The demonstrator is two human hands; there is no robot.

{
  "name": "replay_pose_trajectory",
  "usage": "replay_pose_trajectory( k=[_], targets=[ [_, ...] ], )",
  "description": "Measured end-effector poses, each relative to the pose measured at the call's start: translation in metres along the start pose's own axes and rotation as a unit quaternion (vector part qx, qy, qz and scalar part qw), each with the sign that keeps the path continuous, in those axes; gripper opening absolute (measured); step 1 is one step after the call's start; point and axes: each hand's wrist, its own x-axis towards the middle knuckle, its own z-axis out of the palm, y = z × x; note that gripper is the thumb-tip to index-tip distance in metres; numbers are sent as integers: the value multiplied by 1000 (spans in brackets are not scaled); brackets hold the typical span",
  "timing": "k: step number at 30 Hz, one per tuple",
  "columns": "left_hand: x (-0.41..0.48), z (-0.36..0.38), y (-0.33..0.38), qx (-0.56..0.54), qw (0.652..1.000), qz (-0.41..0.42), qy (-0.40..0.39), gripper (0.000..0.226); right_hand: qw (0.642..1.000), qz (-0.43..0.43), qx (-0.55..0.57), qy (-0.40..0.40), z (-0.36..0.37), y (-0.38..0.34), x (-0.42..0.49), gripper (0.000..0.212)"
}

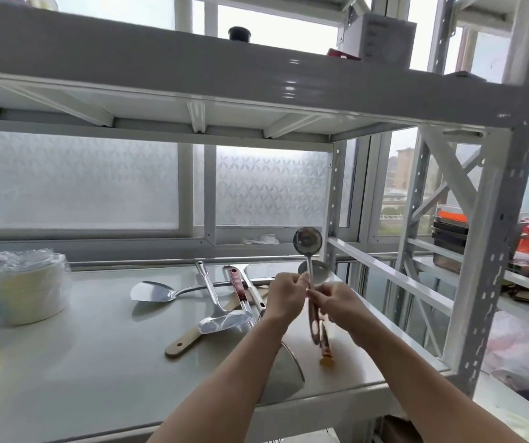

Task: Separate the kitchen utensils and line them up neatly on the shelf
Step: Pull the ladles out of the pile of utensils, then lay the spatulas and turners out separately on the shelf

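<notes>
Nearest the camera, a rounded metal piece (288,375) is lying at the front edge of the white shelf (81,362), half hidden under the left forearm. A careless sweep of that arm is likely to knock it off.

Just beyond, over the shelf's right end, the left hand (285,297) and right hand (336,302) are meeting around a steel ladle (307,241). The left is pinching the thin stem under the bowl and the right is curling its fingers round the stem lower down. The brown handle ends (325,346) are hanging blurred beneath the hands, and whether they belong to one utensil or two is not clear. A second ladle bowl (320,274) is showing just behind the stem. If the two are coming apart, the looser one risks slipping from so light a grip and clattering onto the shelf or over its open right side.

The held ladle is standing upright, polished and round-bowled, and its slim stem is offering little to hold.

Farther back, the remaining utensils are lying crossed in a heap: a wooden-handled turner (224,322), a red-handled tool (237,282) and a flat spatula (151,292). They are not yet lined up.
</notes>
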Motion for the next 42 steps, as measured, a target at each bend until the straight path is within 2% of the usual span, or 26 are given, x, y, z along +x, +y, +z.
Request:
replay_pose_trajectory(
  k=[2,3,6,9,15,20,25,29,32,36,42],
  targets=[
    [-4,-1,-3,82,997,5,3,30,998,30,-52,-3,-4,6,13,26],
    [-7,0,2,135,991,11,-21,27,997,46,-68,5,-10,10,19,26],
    [-18,5,13,266,957,16,-118,37,988,78,-134,26,-26,22,33,26],
    [-29,18,20,318,932,10,-175,50,975,96,-195,38,-35,34,43,28],
    [-47,34,34,312,927,47,-201,55,965,88,-243,47,-35,44,47,41],
    [-52,59,35,330,919,33,-214,75,981,84,-177,-14,-56,50,47,28],
    [-54,78,38,325,917,22,-230,66,978,93,-186,-18,-70,45,42,22],
    [-51,88,39,307,924,21,-228,69,980,97,-172,7,-76,44,42,20],
    [-56,84,40,331,912,60,-235,68,973,93,-208,20,-73,42,41,14],
    [-72,62,50,372,881,122,-266,53,958,93,-270,22,-64,42,38,15],
    [-77,10,48,426,846,248,-202,30,954,42,-296,21,-64,45,32,26]
  ],
)
